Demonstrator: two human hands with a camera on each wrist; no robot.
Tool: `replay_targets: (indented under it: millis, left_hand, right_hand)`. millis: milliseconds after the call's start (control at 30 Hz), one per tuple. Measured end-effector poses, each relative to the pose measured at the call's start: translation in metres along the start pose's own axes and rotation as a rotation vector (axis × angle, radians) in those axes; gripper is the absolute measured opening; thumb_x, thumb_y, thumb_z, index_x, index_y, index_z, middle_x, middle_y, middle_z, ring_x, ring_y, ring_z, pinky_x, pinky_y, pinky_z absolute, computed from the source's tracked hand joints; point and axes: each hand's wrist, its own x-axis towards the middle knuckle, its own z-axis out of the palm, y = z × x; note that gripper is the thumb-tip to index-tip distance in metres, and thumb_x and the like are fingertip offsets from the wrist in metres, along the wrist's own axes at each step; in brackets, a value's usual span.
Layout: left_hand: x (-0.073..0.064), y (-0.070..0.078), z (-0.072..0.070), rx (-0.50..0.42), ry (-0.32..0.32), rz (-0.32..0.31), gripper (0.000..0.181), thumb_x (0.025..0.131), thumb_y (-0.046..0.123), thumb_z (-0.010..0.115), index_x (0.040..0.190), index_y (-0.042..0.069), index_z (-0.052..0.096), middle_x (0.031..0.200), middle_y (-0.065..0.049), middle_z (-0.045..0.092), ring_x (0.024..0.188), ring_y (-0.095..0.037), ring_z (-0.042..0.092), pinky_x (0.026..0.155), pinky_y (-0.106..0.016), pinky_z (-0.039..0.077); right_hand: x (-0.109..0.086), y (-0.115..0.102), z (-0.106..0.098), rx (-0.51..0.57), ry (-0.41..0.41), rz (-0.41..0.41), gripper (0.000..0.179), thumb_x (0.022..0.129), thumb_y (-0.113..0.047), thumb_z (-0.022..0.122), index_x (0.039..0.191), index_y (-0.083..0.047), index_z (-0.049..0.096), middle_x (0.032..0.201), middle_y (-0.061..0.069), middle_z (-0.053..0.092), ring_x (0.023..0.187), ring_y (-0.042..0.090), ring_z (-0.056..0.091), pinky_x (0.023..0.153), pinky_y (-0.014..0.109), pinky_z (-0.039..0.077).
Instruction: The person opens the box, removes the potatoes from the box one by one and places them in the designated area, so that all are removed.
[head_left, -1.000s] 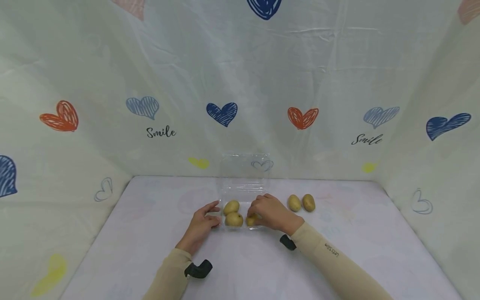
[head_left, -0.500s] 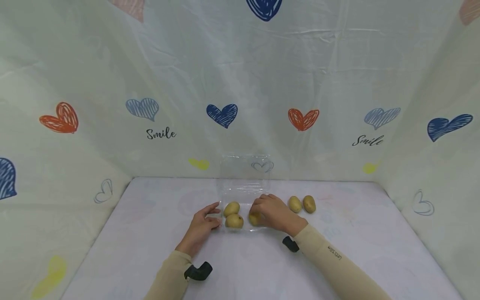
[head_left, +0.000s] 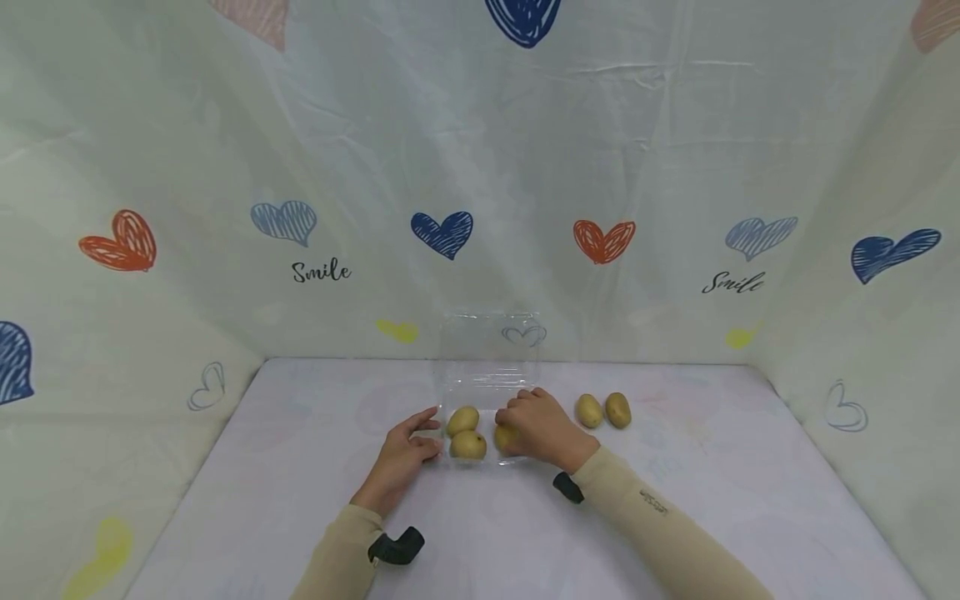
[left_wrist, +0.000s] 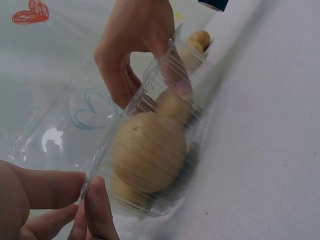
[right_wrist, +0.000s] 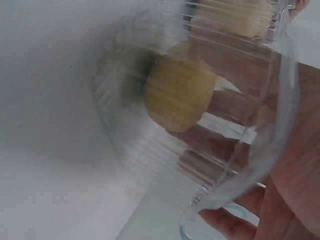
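Note:
A clear plastic clamshell box [head_left: 489, 385] stands on the table with its lid raised toward the back. Two potatoes, one rear [head_left: 463, 421] and one front [head_left: 468, 446], lie in its left half. My left hand [head_left: 397, 465] pinches the box's left rim between thumb and finger, plain in the left wrist view. Inside the right half, my right hand [head_left: 543, 429] grips another potato [right_wrist: 180, 92] with thumb and fingers. The right wrist view shows that potato through the ribbed clear wall; in the head view the hand partly covers it.
Two more potatoes, a left one [head_left: 588, 411] and a right one [head_left: 618, 410], lie on the table [head_left: 675, 500] to the right of the box. A heart-printed sheet [head_left: 360, 167] rises behind and at both sides.
My right hand shifts slightly right with the potato, then back left, staying within the box. The left hand keeps its place at the rim.

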Motion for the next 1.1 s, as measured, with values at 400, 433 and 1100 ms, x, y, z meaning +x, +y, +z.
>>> replay_targets:
  millis: [400, 433, 1100]
  left_hand:
    - [-0.001, 0.002, 0.000, 0.004, 0.005, 0.001, 0.062, 0.093, -0.013, 0.064, 0.153, -0.007, 0.049, 0.138, -0.026, 0.056, 0.088, -0.014, 0.062, 0.080, -0.029, 0.055]
    - [-0.002, 0.002, 0.000, 0.001, 0.005, 0.000, 0.062, 0.093, -0.013, 0.064, 0.152, -0.007, 0.049, 0.138, -0.026, 0.056, 0.088, -0.014, 0.062, 0.079, -0.028, 0.055]
    - [-0.001, -0.001, 0.000, -0.013, 0.005, 0.003, 0.062, 0.092, -0.015, 0.063, 0.152, -0.006, 0.050, 0.137, -0.026, 0.057, 0.088, -0.016, 0.062, 0.078, -0.026, 0.055]
  right_hand:
    - [0.006, 0.001, 0.002, 0.032, -0.068, 0.000, 0.038, 0.076, -0.033, 0.094, 0.107, -0.017, 0.078, 0.096, -0.002, 0.076, 0.095, 0.021, 0.066, 0.092, 0.042, 0.053]
    - [0.004, 0.002, 0.002, 0.028, -0.049, -0.013, 0.039, 0.076, -0.033, 0.093, 0.108, -0.017, 0.078, 0.098, -0.002, 0.076, 0.097, 0.021, 0.066, 0.092, 0.042, 0.054]
    - [-0.038, 0.025, -0.022, 0.034, 0.154, -0.092, 0.047, 0.080, -0.029, 0.093, 0.122, -0.019, 0.075, 0.118, -0.001, 0.073, 0.115, 0.025, 0.065, 0.102, 0.044, 0.053]
